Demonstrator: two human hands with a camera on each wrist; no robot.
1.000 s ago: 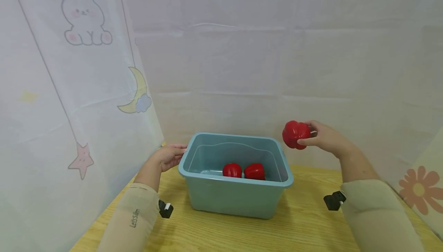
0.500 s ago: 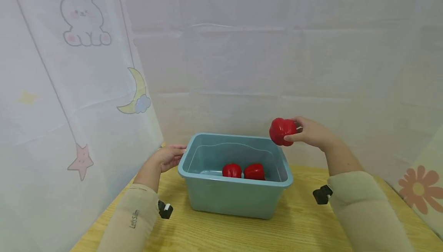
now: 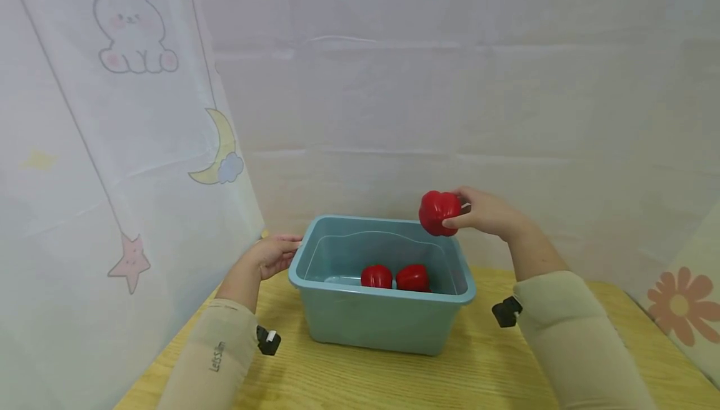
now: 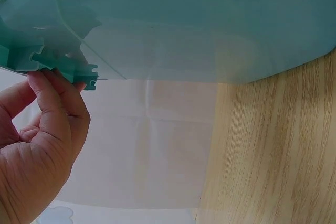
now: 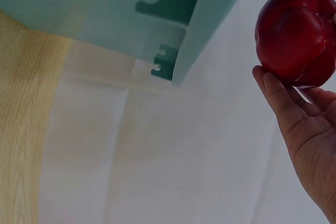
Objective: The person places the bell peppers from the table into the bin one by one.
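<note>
A teal plastic bin (image 3: pixel 388 319) stands on the wooden table (image 3: pixel 450 379). Two red bell peppers (image 3: pixel 377 277) (image 3: pixel 413 278) lie side by side on its floor near the front wall. My right hand (image 3: pixel 484 213) grips a third red pepper (image 3: pixel 439 212) in the air above the bin's back right corner; in the right wrist view the pepper (image 5: pixel 296 32) rests in curled fingers (image 5: pixel 281 98) beside the bin's rim (image 5: pixel 210 19). My left hand (image 3: pixel 275 254) touches the bin's left rim; its fingers (image 4: pixel 55 108) curl under the rim's lip (image 4: pixel 58 66).
White fabric walls close in the table: a curtain with a rabbit (image 3: pixel 132 29), a moon (image 3: pixel 222 150) and a star (image 3: pixel 130 263) at the left, a flower print (image 3: pixel 677 310) at the right. Bare wood lies in front of the bin.
My right hand has carried the red pepper leftward, from right of the bin to above its back right corner. The left hand and the bin have stayed put.
</note>
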